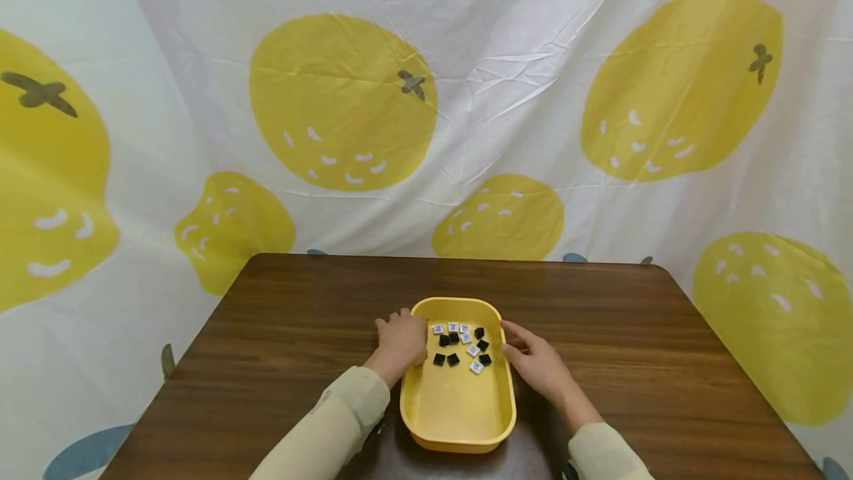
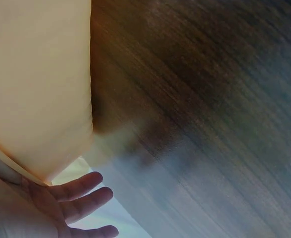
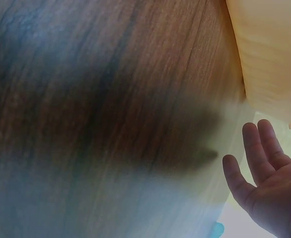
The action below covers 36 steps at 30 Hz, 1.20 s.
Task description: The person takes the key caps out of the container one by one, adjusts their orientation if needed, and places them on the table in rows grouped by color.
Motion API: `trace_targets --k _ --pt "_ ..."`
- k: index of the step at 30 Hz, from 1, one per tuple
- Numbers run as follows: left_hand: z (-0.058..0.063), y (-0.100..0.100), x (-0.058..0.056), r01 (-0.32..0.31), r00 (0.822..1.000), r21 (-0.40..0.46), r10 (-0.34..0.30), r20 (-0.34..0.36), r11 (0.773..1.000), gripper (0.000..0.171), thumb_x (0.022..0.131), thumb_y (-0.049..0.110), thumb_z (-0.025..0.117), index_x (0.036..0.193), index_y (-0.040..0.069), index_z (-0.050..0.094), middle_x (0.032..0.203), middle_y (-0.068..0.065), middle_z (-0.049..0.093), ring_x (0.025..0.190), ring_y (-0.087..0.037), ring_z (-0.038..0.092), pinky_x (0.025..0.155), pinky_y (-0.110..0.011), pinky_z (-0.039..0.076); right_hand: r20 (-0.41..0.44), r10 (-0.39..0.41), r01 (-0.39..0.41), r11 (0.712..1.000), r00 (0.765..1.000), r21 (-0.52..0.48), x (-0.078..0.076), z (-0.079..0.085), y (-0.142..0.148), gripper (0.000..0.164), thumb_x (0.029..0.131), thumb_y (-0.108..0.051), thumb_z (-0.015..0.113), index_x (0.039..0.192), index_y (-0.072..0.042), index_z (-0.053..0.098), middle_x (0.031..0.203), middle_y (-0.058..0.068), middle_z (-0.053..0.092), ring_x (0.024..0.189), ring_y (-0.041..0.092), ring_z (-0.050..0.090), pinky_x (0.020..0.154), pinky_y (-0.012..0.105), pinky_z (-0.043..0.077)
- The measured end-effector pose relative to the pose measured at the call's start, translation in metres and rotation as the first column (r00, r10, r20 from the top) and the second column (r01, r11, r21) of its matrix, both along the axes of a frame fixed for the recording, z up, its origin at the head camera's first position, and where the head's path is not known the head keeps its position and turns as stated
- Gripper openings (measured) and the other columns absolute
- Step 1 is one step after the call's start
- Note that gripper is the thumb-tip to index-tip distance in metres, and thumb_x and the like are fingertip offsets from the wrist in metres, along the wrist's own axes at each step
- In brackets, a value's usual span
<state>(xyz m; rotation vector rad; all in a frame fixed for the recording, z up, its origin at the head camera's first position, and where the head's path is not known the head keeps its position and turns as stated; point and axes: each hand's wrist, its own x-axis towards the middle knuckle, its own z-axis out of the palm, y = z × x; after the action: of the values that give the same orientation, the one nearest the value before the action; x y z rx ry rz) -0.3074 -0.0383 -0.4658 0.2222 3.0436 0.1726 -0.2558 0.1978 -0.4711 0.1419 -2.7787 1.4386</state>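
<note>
Left hand (image 1: 402,341) at tray (image 1: 460,410) side, three fingers loose; pinch hidden, cannot tell. Right hand (image 1: 543,369) relaxed at opposite side, no firm grip visible. Tray between hands, on bench (image 1: 633,361). Black tiles (image 1: 453,360), white tiles (image 1: 476,367) unsecured within; one-sided lift or knock could slide them.

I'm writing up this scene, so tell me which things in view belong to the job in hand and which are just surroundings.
Part of the job:
- yellow tray, between the hands
- white tiles inside it
- black tiles inside it
- left hand and right hand, at its sides

Just surroundings:
- wooden table underneath
- lemon-print cloth behind
</note>
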Motion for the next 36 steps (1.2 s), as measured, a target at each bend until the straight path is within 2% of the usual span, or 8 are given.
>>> trace_targets --k 4,8,13,17,21,26,31,36 --pt "0.001 0.000 0.001 0.008 1.000 0.005 -0.008 -0.005 1.000 0.013 0.081 0.022 0.079 0.084 0.018 0.067 0.103 -0.012 0.056 0.104 -0.036 0.053 0.097 -0.064 0.035 -0.002 0.000 0.000 1.000 1.000 -0.001 0.000 -0.001 0.000 0.044 0.098 -0.015 0.061 0.142 -0.009 0.055 0.113 0.016 0.068 0.104 0.030 0.063 0.091 0.051 0.047" --pt "0.002 -0.002 0.002 0.020 1.000 0.028 -0.019 -0.015 0.999 0.017 0.082 0.028 0.079 0.077 0.020 0.065 0.098 -0.009 0.055 0.099 -0.033 0.052 0.095 -0.061 0.036 -0.002 -0.004 0.004 1.000 1.000 0.003 -0.001 -0.002 0.000 0.044 0.098 -0.015 0.061 0.142 -0.010 0.055 0.112 0.015 0.069 0.104 0.030 0.063 0.092 0.051 0.047" --pt "0.003 -0.007 0.004 0.038 0.999 0.086 -0.035 -0.035 0.996 0.012 0.082 0.030 0.077 0.079 0.021 0.070 0.092 -0.006 0.052 0.091 -0.029 0.049 0.088 -0.056 0.038 0.002 -0.012 0.012 1.000 1.000 0.008 -0.001 -0.001 -0.001 0.045 0.098 -0.015 0.061 0.142 -0.010 0.055 0.112 0.014 0.069 0.104 0.030 0.063 0.092 0.051 0.047" --pt "0.007 -0.010 0.004 0.063 0.996 0.155 -0.053 -0.068 0.986 0.008 0.080 0.027 0.076 0.084 0.021 0.074 0.095 -0.006 0.052 0.092 -0.029 0.049 0.085 -0.055 0.039 -0.004 -0.005 0.005 1.000 1.000 0.010 0.000 -0.001 -0.001 0.044 0.099 -0.015 0.061 0.142 -0.009 0.054 0.112 0.015 0.069 0.104 0.031 0.063 0.091 0.052 0.047" --pt "0.013 -0.014 0.002 0.099 0.989 0.208 -0.073 -0.130 0.973 0.011 0.080 0.027 0.076 0.088 0.021 0.075 0.102 -0.007 0.056 0.096 -0.030 0.052 0.082 -0.052 0.042 -0.005 -0.006 0.006 1.000 1.000 0.011 0.000 -0.001 0.000 0.045 0.099 -0.015 0.060 0.142 -0.008 0.054 0.113 0.016 0.068 0.106 0.032 0.062 0.092 0.052 0.046" --pt "0.030 -0.021 -0.001 0.127 0.977 0.262 -0.075 -0.202 0.957 0.012 0.081 0.030 0.076 0.084 0.019 0.073 0.111 -0.008 0.060 0.099 -0.030 0.057 0.080 -0.049 0.045 0.005 -0.022 0.022 0.999 1.000 0.023 0.000 -0.002 0.000 0.045 0.098 -0.015 0.060 0.143 -0.010 0.053 0.114 0.016 0.068 0.107 0.032 0.062 0.093 0.052 0.046" --pt "0.040 -0.038 -0.005 0.122 0.973 0.288 -0.056 -0.226 0.950 0.012 0.084 0.028 0.074 0.086 0.016 0.074 0.109 -0.006 0.063 0.101 -0.029 0.060 0.081 -0.048 0.047 0.002 -0.020 0.020 0.999 1.000 0.033 0.000 0.000 -0.001 0.045 0.098 -0.016 0.061 0.142 -0.010 0.054 0.114 0.016 0.068 0.104 0.031 0.063 0.091 0.052 0.047" --pt "0.035 -0.072 -0.016 0.124 0.971 0.255 -0.064 -0.231 0.959 0.011 0.083 0.025 0.074 0.087 0.015 0.074 0.102 -0.004 0.063 0.096 -0.028 0.060 0.080 -0.050 0.047 -0.010 -0.018 0.018 0.999 1.000 0.036 0.001 0.001 -0.003 0.044 0.098 -0.016 0.061 0.141 -0.010 0.055 0.113 0.016 0.069 0.104 0.031 0.063 0.091 0.053 0.046"
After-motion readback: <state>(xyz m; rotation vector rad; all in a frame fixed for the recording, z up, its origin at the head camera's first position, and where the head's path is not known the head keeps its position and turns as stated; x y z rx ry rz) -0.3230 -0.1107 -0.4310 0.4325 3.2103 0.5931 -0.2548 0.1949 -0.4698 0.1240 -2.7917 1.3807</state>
